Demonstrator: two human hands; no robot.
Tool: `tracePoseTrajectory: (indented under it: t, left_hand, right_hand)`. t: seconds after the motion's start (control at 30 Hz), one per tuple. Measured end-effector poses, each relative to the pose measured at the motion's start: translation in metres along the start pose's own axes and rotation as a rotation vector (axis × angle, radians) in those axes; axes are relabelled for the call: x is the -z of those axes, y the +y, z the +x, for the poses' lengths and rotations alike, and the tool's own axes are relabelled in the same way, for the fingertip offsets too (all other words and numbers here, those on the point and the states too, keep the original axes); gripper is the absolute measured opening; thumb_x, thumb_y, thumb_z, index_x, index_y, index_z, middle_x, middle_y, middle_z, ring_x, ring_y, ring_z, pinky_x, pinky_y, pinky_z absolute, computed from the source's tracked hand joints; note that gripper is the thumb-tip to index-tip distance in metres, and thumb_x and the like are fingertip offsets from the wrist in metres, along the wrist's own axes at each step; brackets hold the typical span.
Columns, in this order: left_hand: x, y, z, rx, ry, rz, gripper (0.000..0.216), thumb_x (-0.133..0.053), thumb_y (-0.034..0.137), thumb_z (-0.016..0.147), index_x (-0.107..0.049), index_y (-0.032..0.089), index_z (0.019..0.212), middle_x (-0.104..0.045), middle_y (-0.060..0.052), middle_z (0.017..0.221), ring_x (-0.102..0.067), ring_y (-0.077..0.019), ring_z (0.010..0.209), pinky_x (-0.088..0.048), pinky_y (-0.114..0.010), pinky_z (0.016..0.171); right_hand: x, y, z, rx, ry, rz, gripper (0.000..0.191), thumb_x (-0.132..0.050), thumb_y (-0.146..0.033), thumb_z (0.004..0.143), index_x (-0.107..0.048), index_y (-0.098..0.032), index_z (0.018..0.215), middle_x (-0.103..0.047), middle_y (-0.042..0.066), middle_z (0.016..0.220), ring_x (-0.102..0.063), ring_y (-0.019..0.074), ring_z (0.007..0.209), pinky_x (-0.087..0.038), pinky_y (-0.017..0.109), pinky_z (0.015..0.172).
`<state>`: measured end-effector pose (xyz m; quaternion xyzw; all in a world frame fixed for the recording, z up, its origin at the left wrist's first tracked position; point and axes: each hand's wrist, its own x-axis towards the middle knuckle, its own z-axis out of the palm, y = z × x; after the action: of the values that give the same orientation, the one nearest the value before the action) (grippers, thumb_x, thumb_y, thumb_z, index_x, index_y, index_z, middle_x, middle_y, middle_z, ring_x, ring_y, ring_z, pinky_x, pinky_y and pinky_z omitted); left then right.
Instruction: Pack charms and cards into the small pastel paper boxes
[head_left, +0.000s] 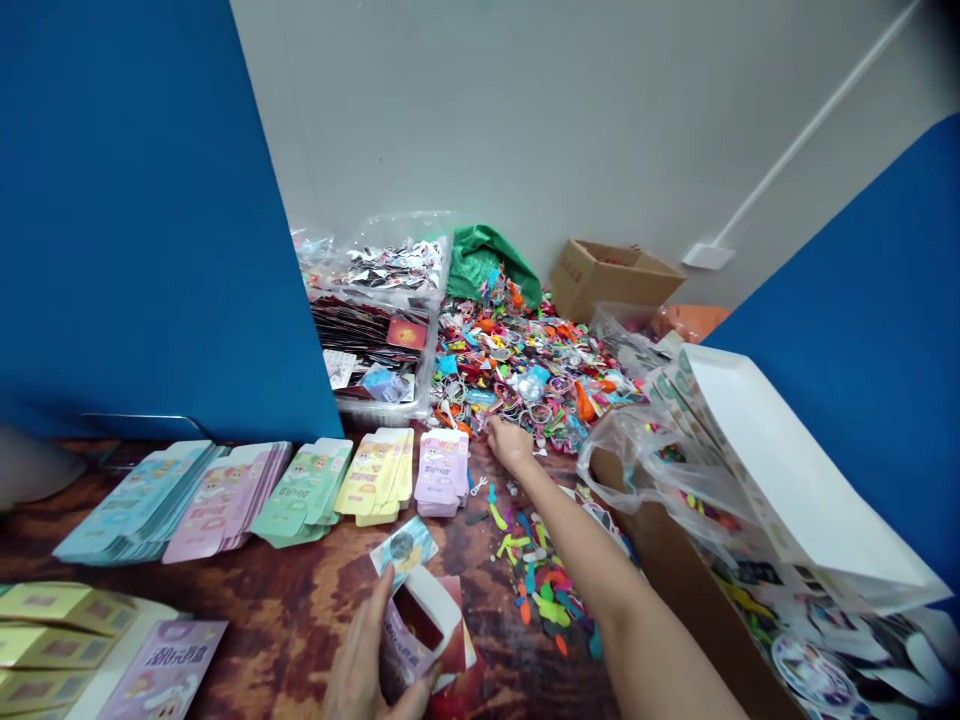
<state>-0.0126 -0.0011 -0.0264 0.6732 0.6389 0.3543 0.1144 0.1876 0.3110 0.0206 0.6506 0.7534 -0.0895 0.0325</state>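
Note:
My left hand (pixel 371 665) grips a small open paper box (pixel 420 620) near the table's front edge, its flap (pixel 403 547) raised. My right hand (pixel 510 443) reaches far forward into the near edge of a big heap of colourful small trinkets (pixel 525 365), fingers curled down among them; what they pinch is hidden. Between the hands lie loose coloured bits (pixel 536 580) on the brown table.
Flat box blanks lie in fanned stacks: blue (pixel 139 500), pink (pixel 225 495), green (pixel 304 490), yellow (pixel 375 475), lilac (pixel 442 468). Clear bins (pixel 375 330) stand behind. A cardboard box (pixel 611 275) sits far back. A bagged carton of stickers (pixel 750 560) is at right. Blue partitions flank both sides.

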Motion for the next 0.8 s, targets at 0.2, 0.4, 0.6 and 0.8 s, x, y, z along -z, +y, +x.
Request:
tracePoseTrajectory:
  t: [0.2, 0.4, 0.6, 0.8]
  left_hand:
    - [-0.001, 0.004, 0.005, 0.022, -0.024, -0.049, 0.088, -0.063, 0.024, 0.076, -0.016, 0.017, 0.15, -0.053, -0.016, 0.139, -0.058, -0.0294, 0.121, -0.056, -0.038, 0.092]
    - [-0.006, 0.014, 0.013, -0.025, -0.032, -0.114, 0.088, -0.065, 0.026, 0.077, -0.017, 0.018, 0.15, -0.048, -0.016, 0.143, -0.052, -0.0287, 0.127, -0.051, -0.038, 0.099]
    - [-0.005, 0.023, 0.024, 0.107, -0.019, -0.167, 0.08, -0.064, 0.036, 0.08, -0.024, 0.019, 0.148, -0.049, -0.015, 0.142, -0.052, -0.0288, 0.128, -0.049, -0.042, 0.101]
    - [0.003, 0.026, 0.037, 0.153, -0.01, -0.181, 0.077, -0.063, 0.029, 0.08, -0.027, 0.018, 0.147, -0.056, -0.014, 0.133, -0.054, -0.0271, 0.124, -0.046, -0.043, 0.103]
  right_hand:
    - [0.027, 0.037, -0.025, 0.157, 0.086, 0.47, 0.013, -0.053, -0.029, 0.086, -0.06, -0.018, 0.085, -0.065, 0.0, 0.08, -0.06, 0.0152, 0.077, -0.046, 0.026, 0.07]
    - [0.066, 0.048, -0.053, 0.278, -0.016, 0.84, 0.028, -0.058, -0.047, 0.079, -0.056, -0.019, 0.084, -0.062, 0.0, 0.075, -0.055, 0.0125, 0.061, -0.042, 0.023, 0.053]
    - [0.092, 0.02, -0.093, 0.361, -0.206, 1.032, 0.033, -0.068, -0.048, 0.076, -0.057, -0.019, 0.086, -0.064, 0.0, 0.075, -0.055, 0.0104, 0.061, -0.042, 0.021, 0.055]
    - [0.081, -0.038, -0.144, 0.526, -0.528, 1.082, 0.03, -0.067, -0.045, 0.081, -0.061, -0.016, 0.088, -0.067, 0.001, 0.078, -0.059, 0.0109, 0.066, -0.044, 0.022, 0.059]
